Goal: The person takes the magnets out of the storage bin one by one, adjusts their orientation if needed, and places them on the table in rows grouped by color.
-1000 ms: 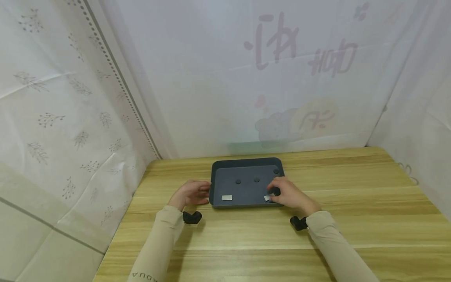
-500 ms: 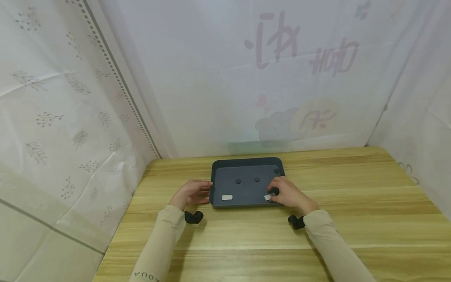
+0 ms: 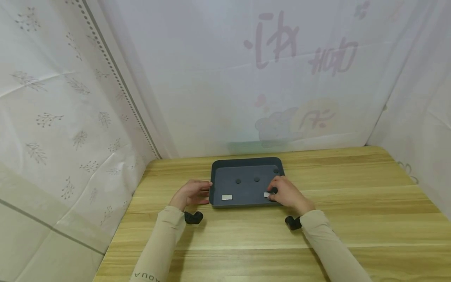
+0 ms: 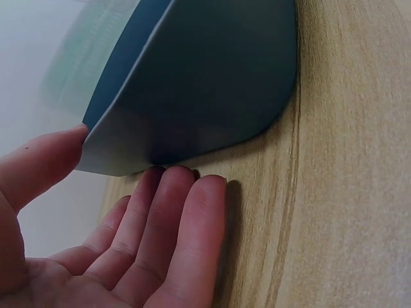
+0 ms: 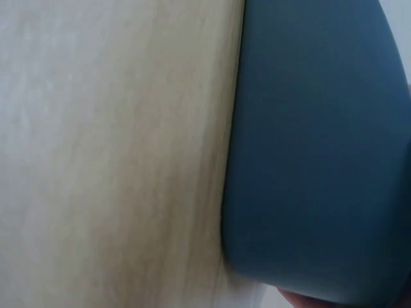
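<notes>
Presently, a small white piece (image 3: 266,194) is located in the near right corner area of the dark tray (image 3: 243,192), its outer end covered by the right hand (image 3: 288,194), which pinches it between thumb and finger. A second white piece (image 3: 227,197) lies flat near the tray's left wall. Three dark discs are seated farther back: left (image 3: 238,181), middle (image 3: 257,179) and right (image 3: 276,171). The left hand (image 3: 191,194) is relaxed, thumb touching the tray rim, remaining fingers loosely extended beside the outer wall. The tray rests on the wood-grain bench (image 3: 352,219), fronting a printed pale curtain (image 3: 197,86).
</notes>
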Tool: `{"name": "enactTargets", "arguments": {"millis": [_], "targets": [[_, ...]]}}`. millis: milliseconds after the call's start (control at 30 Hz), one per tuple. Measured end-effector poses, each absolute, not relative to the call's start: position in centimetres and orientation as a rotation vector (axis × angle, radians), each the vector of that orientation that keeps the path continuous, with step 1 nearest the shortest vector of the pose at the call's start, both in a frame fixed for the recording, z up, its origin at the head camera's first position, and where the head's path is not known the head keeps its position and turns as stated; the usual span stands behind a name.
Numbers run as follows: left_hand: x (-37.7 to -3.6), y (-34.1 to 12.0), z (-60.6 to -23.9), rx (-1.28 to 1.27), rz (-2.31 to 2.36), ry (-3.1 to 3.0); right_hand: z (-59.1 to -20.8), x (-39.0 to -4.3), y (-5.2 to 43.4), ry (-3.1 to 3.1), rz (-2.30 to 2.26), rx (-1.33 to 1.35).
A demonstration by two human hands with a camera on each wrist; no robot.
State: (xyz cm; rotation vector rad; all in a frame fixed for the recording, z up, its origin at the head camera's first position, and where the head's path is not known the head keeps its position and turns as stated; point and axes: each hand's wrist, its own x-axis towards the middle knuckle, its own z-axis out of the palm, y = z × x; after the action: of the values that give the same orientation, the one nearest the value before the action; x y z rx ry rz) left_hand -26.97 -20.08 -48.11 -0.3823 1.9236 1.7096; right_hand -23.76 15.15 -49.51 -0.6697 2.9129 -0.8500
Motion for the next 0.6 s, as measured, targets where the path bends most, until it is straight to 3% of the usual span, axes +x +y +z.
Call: {"name": "enactTargets", "arguments": {"millis": [600], "targets": [[-26.82, -20.2, -48.17, -0.365, 1.719, 1.923, -48.58, -24.12, 15.09, 2.84, -0.819, -0.618]]}}
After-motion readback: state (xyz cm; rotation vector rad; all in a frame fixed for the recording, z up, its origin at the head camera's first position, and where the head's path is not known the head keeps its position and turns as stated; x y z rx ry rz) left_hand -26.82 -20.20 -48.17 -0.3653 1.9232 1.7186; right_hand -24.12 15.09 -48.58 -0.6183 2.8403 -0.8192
